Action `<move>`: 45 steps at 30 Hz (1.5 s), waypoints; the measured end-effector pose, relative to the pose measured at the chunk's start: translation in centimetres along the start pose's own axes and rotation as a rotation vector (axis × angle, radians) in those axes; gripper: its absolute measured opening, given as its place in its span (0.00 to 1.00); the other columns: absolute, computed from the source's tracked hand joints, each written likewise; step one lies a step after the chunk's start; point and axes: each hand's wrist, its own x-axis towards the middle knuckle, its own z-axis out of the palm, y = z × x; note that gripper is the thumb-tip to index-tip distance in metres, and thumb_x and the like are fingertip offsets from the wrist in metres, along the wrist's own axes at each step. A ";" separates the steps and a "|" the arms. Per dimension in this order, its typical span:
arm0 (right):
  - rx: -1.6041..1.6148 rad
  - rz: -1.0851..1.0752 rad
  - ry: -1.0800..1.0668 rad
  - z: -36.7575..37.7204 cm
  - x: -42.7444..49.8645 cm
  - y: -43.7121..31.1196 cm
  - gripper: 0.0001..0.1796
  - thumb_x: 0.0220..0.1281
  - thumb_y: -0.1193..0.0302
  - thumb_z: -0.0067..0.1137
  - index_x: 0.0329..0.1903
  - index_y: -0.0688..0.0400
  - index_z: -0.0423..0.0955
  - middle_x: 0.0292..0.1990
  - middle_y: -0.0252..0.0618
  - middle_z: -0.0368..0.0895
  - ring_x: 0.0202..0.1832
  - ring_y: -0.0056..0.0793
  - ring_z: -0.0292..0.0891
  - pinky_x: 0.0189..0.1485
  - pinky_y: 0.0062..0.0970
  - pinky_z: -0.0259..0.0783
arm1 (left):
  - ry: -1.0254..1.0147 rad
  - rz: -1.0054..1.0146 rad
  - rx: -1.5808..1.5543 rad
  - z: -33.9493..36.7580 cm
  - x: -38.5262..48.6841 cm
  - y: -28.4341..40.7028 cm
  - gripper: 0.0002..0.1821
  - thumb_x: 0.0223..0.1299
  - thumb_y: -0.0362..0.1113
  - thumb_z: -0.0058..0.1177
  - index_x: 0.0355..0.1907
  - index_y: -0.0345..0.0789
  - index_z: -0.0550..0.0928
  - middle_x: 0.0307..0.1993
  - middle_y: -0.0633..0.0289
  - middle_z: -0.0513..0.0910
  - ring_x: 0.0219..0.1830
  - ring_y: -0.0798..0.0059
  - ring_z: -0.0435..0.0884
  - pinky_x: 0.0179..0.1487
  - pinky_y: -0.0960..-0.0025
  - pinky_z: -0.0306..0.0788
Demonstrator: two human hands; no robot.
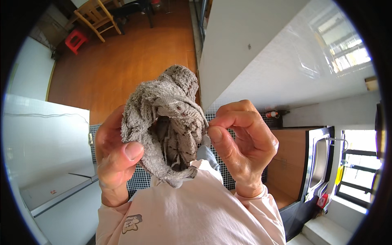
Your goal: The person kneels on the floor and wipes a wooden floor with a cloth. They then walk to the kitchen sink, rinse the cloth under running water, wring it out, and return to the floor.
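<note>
A crumpled grey terry cloth (165, 101) with dark specks hangs in loose folds in front of my chest, with a dark hollow in its middle. My left hand (118, 150) holds its left side, thumb in front and the fingers partly hidden behind the cloth. At the right edge, my right hand (245, 141) pinches a thin bit of the cloth's hem between thumb and forefinger, its other fingers curled. Both hands look wet. The cloth's lower end hangs close to my light pink top (183, 211).
To the right are a wooden cabinet (288, 165) and a metal sink (320, 162) by a window. A white appliance (58, 193) stands at left. Beyond lie a wooden floor (122, 61), a red stool (76, 41) and a wooden chair (96, 18). Small tiles cover the floor below.
</note>
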 end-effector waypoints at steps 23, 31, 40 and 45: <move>-0.134 -0.188 0.507 -8.5 -11.0 -6.4 0.11 0.74 0.73 0.65 0.48 0.71 0.78 0.42 0.48 0.85 0.37 0.25 0.83 0.37 0.21 0.81 | -0.240 0.289 0.331 9.5 -2.3 -6.4 0.20 0.75 0.36 0.54 0.60 0.22 0.84 0.57 0.53 0.84 0.55 0.72 0.81 0.60 0.71 0.73; -0.019 -0.176 0.658 -19.6 -16.9 -9.3 0.13 0.77 0.72 0.62 0.53 0.71 0.76 0.46 0.46 0.86 0.39 0.22 0.84 0.36 0.17 0.78 | -0.471 0.769 0.481 23.5 -2.5 -7.1 0.17 0.80 0.37 0.48 0.57 0.28 0.86 0.51 0.58 0.88 0.33 0.88 0.73 0.37 0.81 0.66; -0.044 -0.235 0.862 -26.2 -23.0 -13.3 0.13 0.75 0.71 0.65 0.51 0.69 0.80 0.44 0.47 0.87 0.36 0.22 0.85 0.33 0.16 0.79 | -0.700 1.034 0.490 34.4 -1.8 -7.2 0.12 0.78 0.34 0.55 0.55 0.31 0.87 0.50 0.59 0.88 0.44 0.79 0.82 0.47 0.77 0.75; -0.151 -0.229 0.935 -27.9 -25.4 -14.6 0.12 0.75 0.70 0.65 0.50 0.68 0.81 0.43 0.50 0.86 0.34 0.25 0.82 0.27 0.20 0.75 | -0.763 0.996 0.552 37.8 -2.2 -7.7 0.13 0.79 0.36 0.55 0.56 0.32 0.87 0.41 0.67 0.88 0.33 0.89 0.74 0.38 0.82 0.70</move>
